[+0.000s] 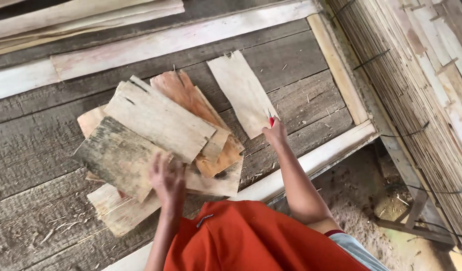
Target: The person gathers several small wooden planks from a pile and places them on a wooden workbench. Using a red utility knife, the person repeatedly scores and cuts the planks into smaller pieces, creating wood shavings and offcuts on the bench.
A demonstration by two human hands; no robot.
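Pressing left hand (167, 181) flat, fingers spread, on veneer pile (156, 135); right hand (275, 133) clenched around red-handled tool (271, 120).

weathered plank table (35, 145), veneer pile (156, 135), single veneer sheet (243, 93)

Weathered grey plank platform (35, 145) fills the view, pale wooden frame (336, 65) edging it, sandy ground (361, 200) and stacked slats (421, 85) just beyond that frame.
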